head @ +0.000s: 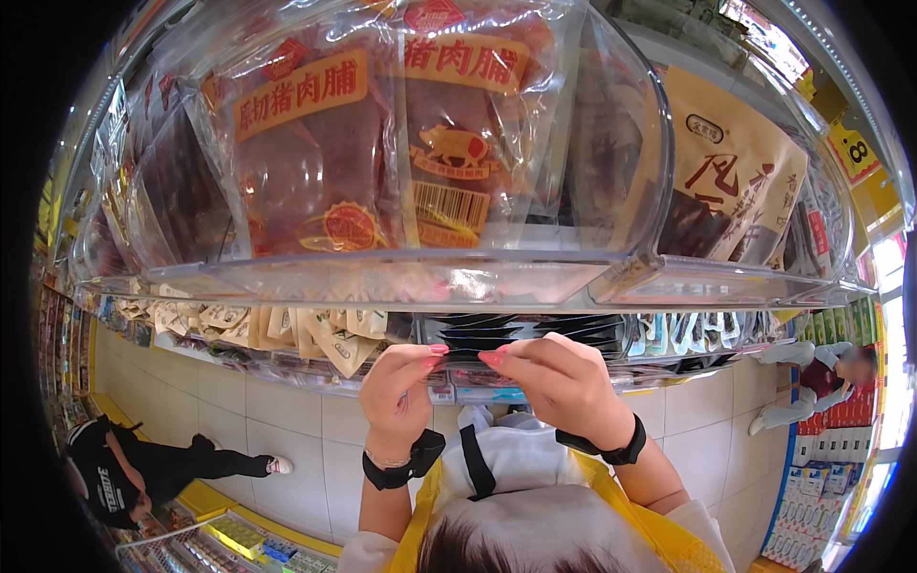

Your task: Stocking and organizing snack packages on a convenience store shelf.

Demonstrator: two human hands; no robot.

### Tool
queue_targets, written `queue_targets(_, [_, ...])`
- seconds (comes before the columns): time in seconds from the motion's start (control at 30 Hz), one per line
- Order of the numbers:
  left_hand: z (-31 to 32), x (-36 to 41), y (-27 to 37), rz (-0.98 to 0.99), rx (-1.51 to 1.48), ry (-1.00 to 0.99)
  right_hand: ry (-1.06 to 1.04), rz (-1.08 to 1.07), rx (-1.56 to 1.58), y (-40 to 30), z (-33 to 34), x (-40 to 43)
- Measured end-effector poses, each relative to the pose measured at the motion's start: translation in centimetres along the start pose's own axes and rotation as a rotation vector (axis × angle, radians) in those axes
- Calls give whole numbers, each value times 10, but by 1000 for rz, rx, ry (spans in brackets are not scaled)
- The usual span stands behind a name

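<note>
My left hand and my right hand are raised close together over a lower shelf bin. Thumb and forefinger of each pinch the top edge of a thin black packet, which spans the gap between them. Behind it, more black packets stand in rows in the clear plastic bin. Left of them lie tan paper snack packets; blue and white packets are on the right. Both wrists wear black bands.
Above my hands juts a clear shelf tray with bagged dried meat and a tan pouch. A person in black is at the lower left. Another person sits by stacked boxes at right.
</note>
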State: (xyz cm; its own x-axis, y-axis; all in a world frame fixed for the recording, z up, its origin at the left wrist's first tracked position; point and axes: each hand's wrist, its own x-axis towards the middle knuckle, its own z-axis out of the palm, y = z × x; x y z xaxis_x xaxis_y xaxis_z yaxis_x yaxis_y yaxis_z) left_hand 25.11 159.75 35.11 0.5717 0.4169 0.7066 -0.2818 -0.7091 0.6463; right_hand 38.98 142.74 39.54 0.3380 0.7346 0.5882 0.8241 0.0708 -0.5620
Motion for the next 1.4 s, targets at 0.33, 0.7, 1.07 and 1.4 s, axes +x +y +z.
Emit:
queue_targets(0.33, [-9,13,11,79,509,-301,-112,17,-389,-4,-3,-10])
queue_targets(0.7, [21,18,11,-72,560,-339,-126,322,-439,-6,-34,5])
queue_targets(1.07, [22,13,9,-120,424,-357,-199,60,-611,37,0,20])
queue_targets(1.4, [24,12,2,-117,386,-342,-349,-172,-873,64,19,21])
